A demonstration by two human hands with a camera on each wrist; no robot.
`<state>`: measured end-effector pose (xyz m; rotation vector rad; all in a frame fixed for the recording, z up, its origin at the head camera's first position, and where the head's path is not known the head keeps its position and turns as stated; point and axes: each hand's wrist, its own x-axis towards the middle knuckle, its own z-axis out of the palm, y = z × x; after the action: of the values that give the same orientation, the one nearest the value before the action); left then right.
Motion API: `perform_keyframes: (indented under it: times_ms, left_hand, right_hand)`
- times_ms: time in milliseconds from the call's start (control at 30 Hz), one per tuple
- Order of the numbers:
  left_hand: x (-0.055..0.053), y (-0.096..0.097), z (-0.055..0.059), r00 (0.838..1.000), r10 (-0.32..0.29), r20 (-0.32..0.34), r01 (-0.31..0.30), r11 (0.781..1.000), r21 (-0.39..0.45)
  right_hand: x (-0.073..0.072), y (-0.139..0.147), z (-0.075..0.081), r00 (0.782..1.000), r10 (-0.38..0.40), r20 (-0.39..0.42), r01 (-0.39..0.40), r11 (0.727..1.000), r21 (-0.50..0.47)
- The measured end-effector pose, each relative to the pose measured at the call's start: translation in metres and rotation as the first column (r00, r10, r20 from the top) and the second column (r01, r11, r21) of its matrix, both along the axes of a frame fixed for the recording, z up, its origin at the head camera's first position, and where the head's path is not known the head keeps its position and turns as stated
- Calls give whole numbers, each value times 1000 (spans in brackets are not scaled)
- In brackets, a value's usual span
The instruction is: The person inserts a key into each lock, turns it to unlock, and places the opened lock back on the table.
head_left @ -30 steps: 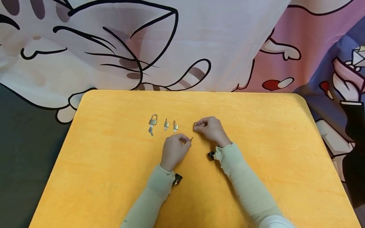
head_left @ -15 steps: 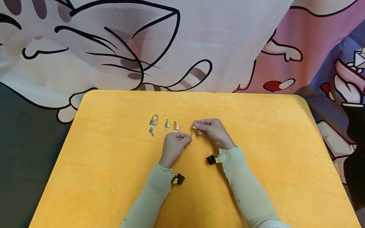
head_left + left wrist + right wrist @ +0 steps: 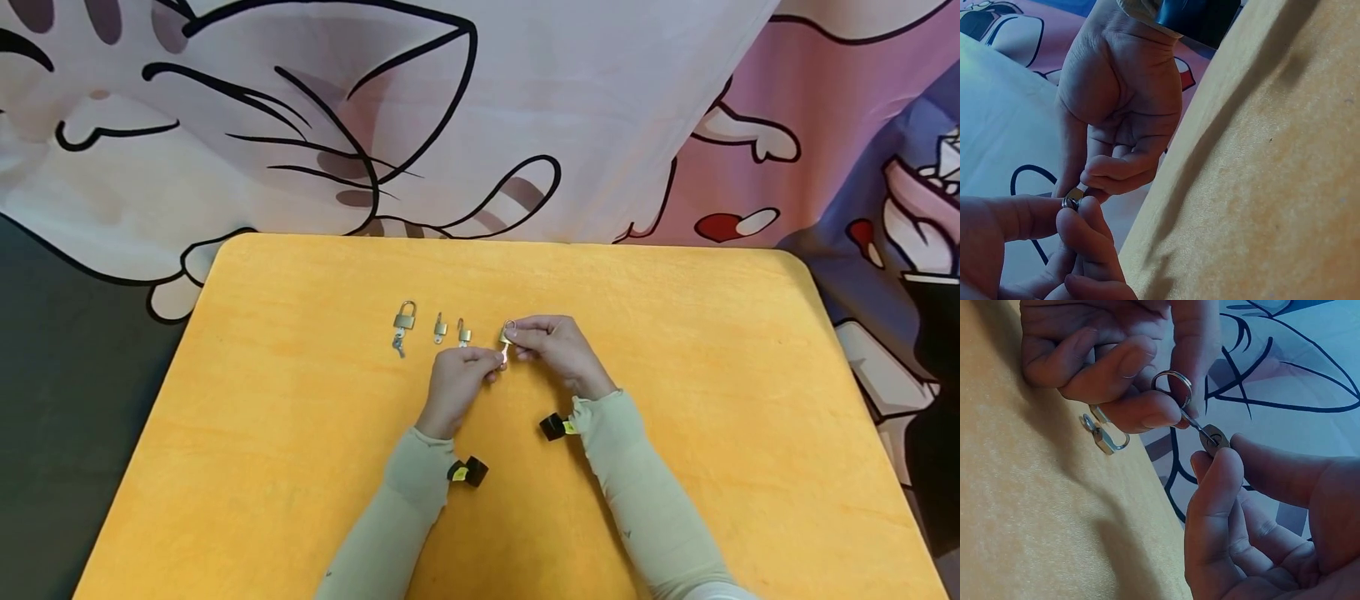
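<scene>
My right hand pinches a small brass padlock between thumb and index finger, its keyhole face turned toward the left hand. My left hand pinches a small key with a split ring through its head. In the right wrist view the key's tip is at the keyhole, the blade lined up with it. The left wrist view shows the two hands' fingertips close together, with the ring between the left fingers and most of the padlock hidden. Both hands are above the yellow table.
Left of the hands, a larger padlock with keys lies on the yellow table. Two small padlocks, one beside the other, have keys in them. A cartoon-printed cloth hangs behind the table.
The right hand has turned the padlock so its body shows, shackle up, and brought it slightly left and down. The key in the left hand now meets the padlock's underside.
</scene>
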<state>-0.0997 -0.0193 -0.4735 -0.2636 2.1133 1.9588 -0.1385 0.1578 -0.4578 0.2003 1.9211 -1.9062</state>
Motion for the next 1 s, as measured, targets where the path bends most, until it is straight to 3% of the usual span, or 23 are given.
perform_keyframes:
  times_ms: [233, 700, 1000]
  left_hand:
    - [-1, -1, 1, 1000, 10, 11, -10, 1000, 8]
    - [-2, -1, 1, 999, 20, 34, -21, 999, 43]
    - [-1, -2, 0, 998, -61, 25, 59, 995, 78]
  right_hand:
    - [-1, -1, -1, 1000, 4, -6, -4, 999, -41]
    - [0, -3, 0, 1000, 20, -7, -20, 999, -33]
    - [1, -1, -2, 1000, 3, -15, -4, 999, -36]
